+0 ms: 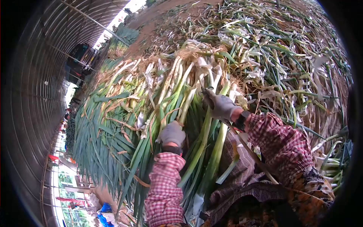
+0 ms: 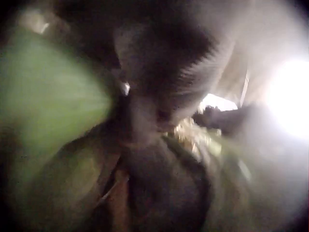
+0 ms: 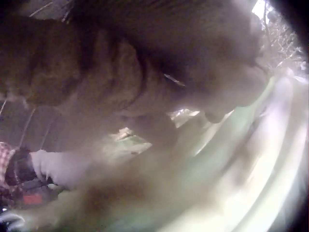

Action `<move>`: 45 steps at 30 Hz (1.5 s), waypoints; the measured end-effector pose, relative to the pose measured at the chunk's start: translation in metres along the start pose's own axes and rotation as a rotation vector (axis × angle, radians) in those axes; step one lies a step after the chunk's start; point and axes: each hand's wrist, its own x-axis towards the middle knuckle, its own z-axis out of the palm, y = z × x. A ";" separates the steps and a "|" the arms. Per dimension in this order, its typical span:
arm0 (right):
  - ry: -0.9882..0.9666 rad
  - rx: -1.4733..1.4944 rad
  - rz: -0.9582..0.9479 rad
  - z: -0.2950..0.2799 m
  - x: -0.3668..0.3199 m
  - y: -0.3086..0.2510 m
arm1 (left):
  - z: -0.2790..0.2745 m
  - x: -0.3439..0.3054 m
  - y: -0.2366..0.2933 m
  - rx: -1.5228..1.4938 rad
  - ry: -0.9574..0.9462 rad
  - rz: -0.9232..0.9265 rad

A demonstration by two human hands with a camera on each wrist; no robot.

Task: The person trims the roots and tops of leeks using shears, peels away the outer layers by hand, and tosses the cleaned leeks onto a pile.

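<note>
Long leeks with pale shanks and green leaves lie in a heap in front of me. My gloved left hand point(image 1: 172, 134) grips a leek point(image 1: 187, 104) by its green part, its white end pointing away from me. In the left wrist view, dim curled glove fingers point(image 2: 164, 82) show beside a blurred green leaf point(image 2: 53, 96). My gloved right hand point(image 1: 223, 107), with soiled fingertips, holds the upper shank of another leek point(image 1: 206, 130) just to the right. In the right wrist view, its glove point(image 3: 193, 63) lies over pale shanks point(image 3: 251, 164), much blurred.
A thin brown stick point(image 1: 257, 160) slants from under my right wrist to my lap. Leeks pile up on the left point(image 1: 102, 128). Discarded leaves and peelings point(image 1: 280, 72) cover the ground at the right. Some white shanks point(image 1: 334, 164) lie by my right elbow. A ribbed tunnel wall point(image 1: 34, 94) curves along the left.
</note>
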 end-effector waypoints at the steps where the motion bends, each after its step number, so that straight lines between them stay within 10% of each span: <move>1: -0.004 0.049 0.020 -0.012 -0.004 -0.006 | -0.019 0.003 -0.001 -0.112 -0.091 -0.031; 6: -0.305 0.289 -0.234 -0.028 -0.118 -0.021 | -0.018 0.040 0.000 -0.438 0.041 0.085; 11: 0.125 0.291 -0.261 -0.006 -0.081 0.028 | -0.006 0.045 0.069 -0.305 0.179 0.014; 15: -0.052 0.081 -0.282 -0.013 -0.087 0.017 | 0.008 0.048 0.056 -0.233 0.129 0.036; 19: -0.017 0.202 0.093 -0.028 -0.043 0.014 | -0.007 0.027 0.034 -0.329 0.191 0.142; 23: -0.090 0.274 -0.101 -0.030 -0.047 0.011 | -0.016 0.034 -0.010 -1.048 -0.066 0.234; 27: -0.228 0.317 -0.274 -0.021 -0.126 -0.003 | 0.003 0.020 -0.002 -1.066 -0.159 0.182; 35: -0.181 0.294 -0.221 -0.022 -0.170 0.001 | 0.029 0.005 0.034 -0.416 0.216 0.231; 45: -0.087 0.292 -0.212 -0.018 -0.128 -0.010 | -0.006 0.008 0.045 -0.215 0.242 0.106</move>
